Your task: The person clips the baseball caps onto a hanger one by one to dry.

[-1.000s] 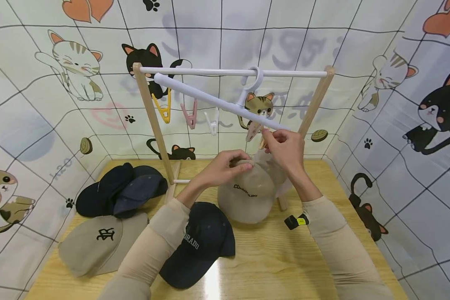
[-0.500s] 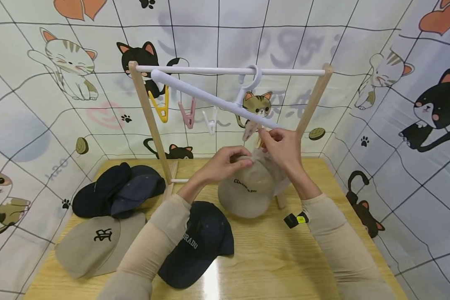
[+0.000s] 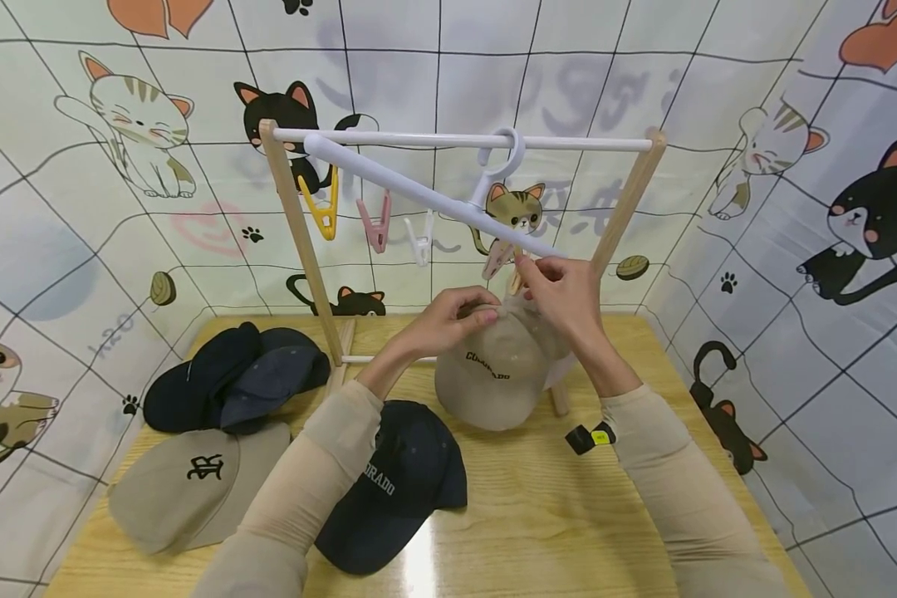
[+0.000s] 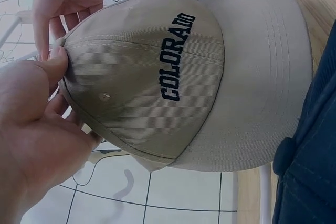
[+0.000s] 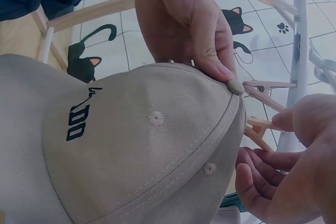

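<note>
The beige cap (image 3: pixel 486 386) is between the 2 hands, under the low end of the tilted hanger (image 3: pixel 389 176), crown uppermost and brim down, its COLORADO lettering facing the wearer of the head camera. Whether the brim touches the counter (image 3: pixel 538 515) behind it in the head view, I cannot tell.

The left hand (image 3: pixel 448 324) pinches the top of the crown, the thumb pressed on the fabric and the fingers going behind it. The right hand (image 3: pixel 564 297) is narrow at the tip, thumb and finger pinching the wooden clip (image 5: pixel 258 125) just beside the gathered cloth; its other fingers are loosely bent. Whether the clip's jaws already bite the cloth is not clear.

The cap should be light and hard to damage. The twill crown looks soft, creasing where it is pinched, and its matte weave should give good friction. The brim is likely the stiff part, with most of the weight, so the cap will tend to swing brim-down from any single hold. The best place to grasp is a small fold at the crown's top, where the seams meet and layers are thick enough to grip; bunching too much there could make the clip slip off. The clip itself probably needs a firm squeeze at its tail ends.
</note>
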Tool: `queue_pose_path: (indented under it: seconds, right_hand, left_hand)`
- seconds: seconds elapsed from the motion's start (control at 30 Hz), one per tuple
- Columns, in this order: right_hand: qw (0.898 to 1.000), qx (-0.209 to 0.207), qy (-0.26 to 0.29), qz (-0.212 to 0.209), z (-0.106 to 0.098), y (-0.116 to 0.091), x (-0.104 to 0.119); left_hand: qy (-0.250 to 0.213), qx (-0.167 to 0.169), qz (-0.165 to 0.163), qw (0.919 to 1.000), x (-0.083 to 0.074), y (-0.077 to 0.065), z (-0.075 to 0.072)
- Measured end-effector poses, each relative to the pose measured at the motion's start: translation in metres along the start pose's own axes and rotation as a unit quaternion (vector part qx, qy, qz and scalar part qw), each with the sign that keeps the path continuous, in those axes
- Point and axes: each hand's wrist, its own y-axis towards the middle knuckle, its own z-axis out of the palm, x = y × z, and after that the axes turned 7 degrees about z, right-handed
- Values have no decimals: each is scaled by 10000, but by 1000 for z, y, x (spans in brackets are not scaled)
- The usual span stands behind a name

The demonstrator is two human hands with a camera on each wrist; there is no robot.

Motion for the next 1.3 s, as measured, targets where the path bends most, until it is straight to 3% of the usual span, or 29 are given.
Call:
queue_pose_path:
  seconds: [0.17, 0.33, 0.57, 0.83, 1.3]
  right_hand:
    - [9999, 25, 0, 103, 0, -1, -1]
    - [9999, 61, 82, 59, 1, -2, 0]
    - [9999, 19, 148, 47, 3, -2, -1]
    - [9995, -26, 314, 100, 7, -3, -3]
    - [9976, -40, 666, 172, 7, -2, -3]
  left_hand:
    - [60, -30, -27, 10000, 3, 0, -1]
    - [7, -174, -273, 9995, 4, -1, -2]
    - [-322, -367, -634, 9968, 4, 1, 0]
    - [-774, -448, -652, 9939, 5, 2, 2]
    - [-93, -314, -475, 9983, 7, 3, 3]
